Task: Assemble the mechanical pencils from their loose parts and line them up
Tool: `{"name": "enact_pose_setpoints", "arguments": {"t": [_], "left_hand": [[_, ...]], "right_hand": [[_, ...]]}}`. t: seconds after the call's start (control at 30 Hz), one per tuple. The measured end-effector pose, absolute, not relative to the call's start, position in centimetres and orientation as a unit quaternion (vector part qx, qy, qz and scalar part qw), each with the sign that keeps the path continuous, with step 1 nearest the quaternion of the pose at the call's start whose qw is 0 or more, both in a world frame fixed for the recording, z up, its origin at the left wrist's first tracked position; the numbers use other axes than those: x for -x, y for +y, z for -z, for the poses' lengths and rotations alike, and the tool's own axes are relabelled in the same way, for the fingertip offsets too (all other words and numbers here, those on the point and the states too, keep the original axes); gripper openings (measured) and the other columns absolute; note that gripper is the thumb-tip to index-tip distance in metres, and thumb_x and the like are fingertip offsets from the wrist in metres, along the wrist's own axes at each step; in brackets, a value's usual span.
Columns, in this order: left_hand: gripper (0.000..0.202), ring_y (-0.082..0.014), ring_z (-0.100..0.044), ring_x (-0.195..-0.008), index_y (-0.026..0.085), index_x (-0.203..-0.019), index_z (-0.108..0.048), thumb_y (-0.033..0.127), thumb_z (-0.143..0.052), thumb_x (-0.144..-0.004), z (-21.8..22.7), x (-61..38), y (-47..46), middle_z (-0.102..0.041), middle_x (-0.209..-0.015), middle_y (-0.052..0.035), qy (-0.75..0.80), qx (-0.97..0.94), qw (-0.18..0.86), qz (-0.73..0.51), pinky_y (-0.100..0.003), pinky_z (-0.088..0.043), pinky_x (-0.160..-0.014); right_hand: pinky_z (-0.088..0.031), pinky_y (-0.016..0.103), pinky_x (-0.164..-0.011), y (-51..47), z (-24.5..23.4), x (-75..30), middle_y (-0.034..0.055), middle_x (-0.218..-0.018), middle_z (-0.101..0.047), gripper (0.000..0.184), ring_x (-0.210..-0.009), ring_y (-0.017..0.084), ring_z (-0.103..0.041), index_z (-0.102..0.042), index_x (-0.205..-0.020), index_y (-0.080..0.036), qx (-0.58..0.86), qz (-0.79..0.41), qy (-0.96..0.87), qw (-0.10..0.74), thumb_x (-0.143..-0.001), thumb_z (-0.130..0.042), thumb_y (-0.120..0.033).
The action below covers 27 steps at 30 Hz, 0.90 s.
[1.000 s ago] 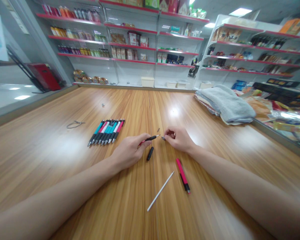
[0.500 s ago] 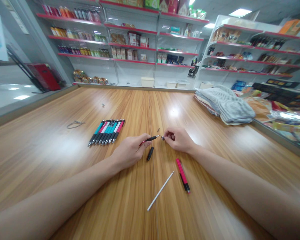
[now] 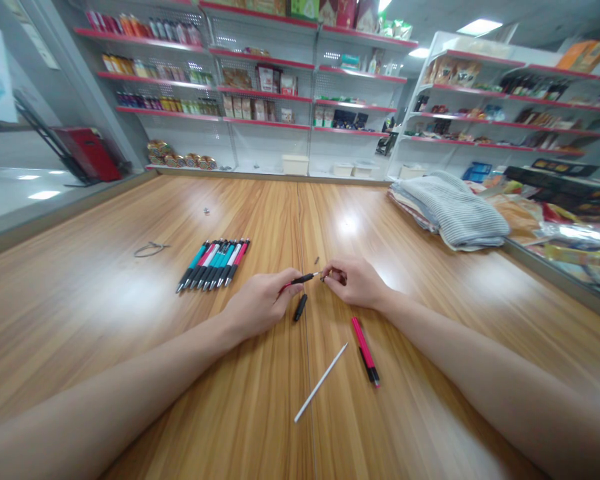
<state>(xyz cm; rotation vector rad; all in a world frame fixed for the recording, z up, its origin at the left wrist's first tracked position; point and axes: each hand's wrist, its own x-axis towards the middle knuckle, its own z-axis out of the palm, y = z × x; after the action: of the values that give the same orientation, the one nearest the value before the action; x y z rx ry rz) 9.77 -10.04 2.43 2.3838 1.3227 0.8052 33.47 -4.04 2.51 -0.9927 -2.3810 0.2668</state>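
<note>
The left hand (image 3: 260, 300) pinches a slim black pen barrel (image 3: 300, 279), tip pointing right, while the right hand's (image 3: 356, 283) fingertips (image 3: 330, 272) pinch a tiny metal pen part (image 3: 323, 278), held in line just off that tip, above the wooden tabletop (image 3: 130, 313).

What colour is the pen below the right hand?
Pen: pink and black, best seen in the head view.

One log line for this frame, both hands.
left hand: black pen barrel | right hand: small metal part, at barrel tip | nearby: black pen piece, white rod
</note>
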Motion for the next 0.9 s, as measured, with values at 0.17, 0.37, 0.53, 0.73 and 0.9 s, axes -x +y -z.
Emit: {"name": "enact_pose_setpoints", "arguments": {"t": [0.17,0.37,0.53,0.73,0.9], "left_hand": [[0.021,-0.0141,-0.06,-0.071,0.021,-0.099,-0.059,0.034,-0.042,-0.098,-2.5,-9.7,-10.03,-0.063,-0.076,-0.0007,0.458,-0.833,0.141,-0.277,-0.024,-0.038,-0.062],[0.023,-0.0155,-0.063,-0.075,0.021,-0.1,-0.06,0.033,-0.041,-0.098,-2.41,-9.75,-10.04,-0.066,-0.081,-0.0031,0.451,-0.839,0.125,-0.277,-0.024,-0.041,-0.064],[0.021,-0.0157,-0.063,-0.074,0.021,-0.1,-0.06,0.032,-0.042,-0.098,-2.2,-9.68,-9.99,-0.067,-0.084,-0.0033,0.46,-0.837,0.103,-0.278,-0.024,-0.041,-0.063],[0.02,-0.0159,-0.064,-0.074,0.021,-0.099,-0.06,0.031,-0.043,-0.097,-2.22,-9.65,-9.97,-0.067,-0.083,-0.0033,0.46,-0.838,0.094,-0.278,-0.024,-0.041,-0.063],[0.022,-0.0152,-0.062,-0.072,0.021,-0.099,-0.06,0.033,-0.042,-0.098,-2.35,-9.7,-10.07,-0.067,-0.082,-0.0026,0.463,-0.84,0.097,-0.265,-0.024,-0.039,-0.062]], "right_hand": [[-0.035,0.023,-0.062,-4.15,-2.62,-33.45,-0.0007,-0.066,-0.055,0.008,-0.065,0.011,-0.05,-0.066,-0.086,-0.018,0.361,-0.1,-0.891,0.258,-0.081,-0.06,-0.018],[-0.036,0.024,-0.064,-4.17,-2.69,-33.46,0.0013,-0.072,-0.059,0.008,-0.071,0.013,-0.052,-0.068,-0.089,-0.019,0.331,-0.105,-0.905,0.247,-0.083,-0.064,-0.021],[-0.039,0.025,-0.068,-4.08,-2.65,-33.38,0.0015,-0.077,-0.06,0.008,-0.075,0.013,-0.054,-0.068,-0.091,-0.019,0.302,-0.1,-0.918,0.238,-0.084,-0.064,-0.023],[-0.041,0.024,-0.069,-4.07,-2.64,-33.22,0.004,-0.085,-0.062,0.007,-0.077,0.013,-0.056,-0.064,-0.09,-0.016,0.292,-0.083,-0.913,0.273,-0.089,-0.058,-0.02],[-0.041,0.026,-0.068,-4.25,-2.86,-33.16,0.0045,-0.083,-0.065,0.012,-0.072,0.013,-0.055,-0.064,-0.094,-0.016,0.277,-0.041,-0.896,0.345,-0.093,-0.054,-0.024]]}}
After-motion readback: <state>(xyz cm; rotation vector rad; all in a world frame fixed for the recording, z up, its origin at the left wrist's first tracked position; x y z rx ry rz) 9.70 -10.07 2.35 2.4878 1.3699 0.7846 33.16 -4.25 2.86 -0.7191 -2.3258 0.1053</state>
